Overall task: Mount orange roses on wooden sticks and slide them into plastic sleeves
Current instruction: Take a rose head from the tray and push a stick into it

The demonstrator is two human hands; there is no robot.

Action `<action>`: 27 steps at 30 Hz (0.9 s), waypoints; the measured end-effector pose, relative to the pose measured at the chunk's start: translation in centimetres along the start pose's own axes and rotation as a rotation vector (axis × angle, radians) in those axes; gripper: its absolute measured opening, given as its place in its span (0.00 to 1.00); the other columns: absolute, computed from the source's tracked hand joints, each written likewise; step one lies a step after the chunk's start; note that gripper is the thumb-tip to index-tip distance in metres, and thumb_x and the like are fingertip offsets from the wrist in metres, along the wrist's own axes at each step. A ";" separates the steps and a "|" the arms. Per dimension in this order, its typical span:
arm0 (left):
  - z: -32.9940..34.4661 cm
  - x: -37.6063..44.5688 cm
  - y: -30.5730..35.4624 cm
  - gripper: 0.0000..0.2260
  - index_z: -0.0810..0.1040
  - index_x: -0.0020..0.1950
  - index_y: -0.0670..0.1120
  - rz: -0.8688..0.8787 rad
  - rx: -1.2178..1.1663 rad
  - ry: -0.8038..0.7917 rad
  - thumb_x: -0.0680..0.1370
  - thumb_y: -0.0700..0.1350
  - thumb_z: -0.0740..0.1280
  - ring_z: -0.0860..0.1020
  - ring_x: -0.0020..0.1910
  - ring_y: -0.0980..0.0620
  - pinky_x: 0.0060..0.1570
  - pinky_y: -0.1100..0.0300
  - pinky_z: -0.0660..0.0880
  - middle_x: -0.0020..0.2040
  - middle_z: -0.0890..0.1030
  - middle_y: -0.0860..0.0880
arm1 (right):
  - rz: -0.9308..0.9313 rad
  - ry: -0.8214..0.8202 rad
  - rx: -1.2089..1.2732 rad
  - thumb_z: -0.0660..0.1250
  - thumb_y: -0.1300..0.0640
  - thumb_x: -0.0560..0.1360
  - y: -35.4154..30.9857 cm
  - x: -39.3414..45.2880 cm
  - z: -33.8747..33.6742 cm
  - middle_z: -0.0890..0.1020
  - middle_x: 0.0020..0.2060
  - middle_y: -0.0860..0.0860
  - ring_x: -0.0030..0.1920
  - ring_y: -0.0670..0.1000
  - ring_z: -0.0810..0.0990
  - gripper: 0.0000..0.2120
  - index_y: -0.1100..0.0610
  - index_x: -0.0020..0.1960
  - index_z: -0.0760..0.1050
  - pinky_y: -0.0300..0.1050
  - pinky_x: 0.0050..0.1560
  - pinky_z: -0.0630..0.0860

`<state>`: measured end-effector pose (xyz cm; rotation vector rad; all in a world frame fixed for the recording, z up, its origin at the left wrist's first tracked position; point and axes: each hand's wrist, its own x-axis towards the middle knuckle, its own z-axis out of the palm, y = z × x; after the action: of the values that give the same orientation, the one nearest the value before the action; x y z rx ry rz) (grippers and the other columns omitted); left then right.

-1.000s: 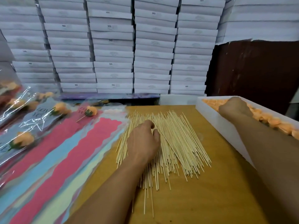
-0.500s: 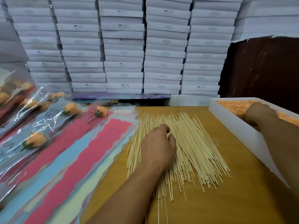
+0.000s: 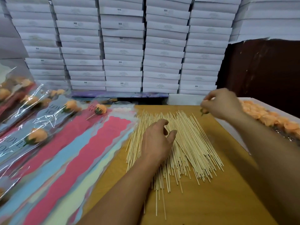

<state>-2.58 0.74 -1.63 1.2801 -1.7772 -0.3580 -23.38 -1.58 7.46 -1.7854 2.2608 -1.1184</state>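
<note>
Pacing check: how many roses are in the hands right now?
1 rose, pinched in the right hand above the sticks' far right corner. The left hand, on the sticks, shows none; its palm is hidden.

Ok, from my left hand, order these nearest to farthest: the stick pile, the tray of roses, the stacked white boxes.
From the left hand:
1. Stick pile, directly beneath it.
2. Tray of roses, off to the right.
3. Stacked white boxes, behind the table.

The left hand (image 3: pixel 158 140) rests on the sticks (image 3: pixel 186 143), fingers curled loosely among them. The right hand (image 3: pixel 222 103) pinches a rose (image 3: pixel 204 111) above the table (image 3: pixel 227 192) — beside the white box (image 3: pixel 230 127) of roses. Filled sleeves (image 3: pixel 37 120) lie left — stacked boxes (image 3: pixel 123 46) behind.
</note>
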 end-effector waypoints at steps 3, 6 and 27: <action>0.0 0.0 0.1 0.25 0.75 0.71 0.49 0.000 -0.093 -0.007 0.76 0.54 0.73 0.78 0.49 0.54 0.54 0.55 0.77 0.51 0.81 0.52 | -0.079 -0.129 0.133 0.72 0.55 0.71 -2.8 -4.0 2.7 0.84 0.28 0.42 0.38 0.45 0.85 0.03 0.50 0.39 0.80 0.43 0.41 0.79; -0.1 0.1 0.0 0.15 0.82 0.61 0.51 0.027 -0.176 -0.023 0.75 0.50 0.74 0.80 0.46 0.56 0.50 0.54 0.78 0.46 0.83 0.54 | -0.100 -0.184 0.189 0.73 0.54 0.70 -4.4 -6.0 4.9 0.84 0.34 0.46 0.40 0.46 0.82 0.02 0.50 0.40 0.81 0.42 0.39 0.76; -0.9 0.9 -1.5 0.24 0.66 0.72 0.46 -0.182 -0.279 0.238 0.80 0.53 0.68 0.79 0.46 0.47 0.48 0.52 0.75 0.37 0.76 0.56 | 0.046 -0.205 -0.246 0.67 0.57 0.79 -5.2 -1.2 13.9 0.73 0.41 0.53 0.43 0.57 0.74 0.13 0.56 0.39 0.68 0.46 0.40 0.70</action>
<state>-0.99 -0.41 -1.68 1.2299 -1.3633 -0.5146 -12.38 -7.85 -0.37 -1.8206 2.3842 -0.6384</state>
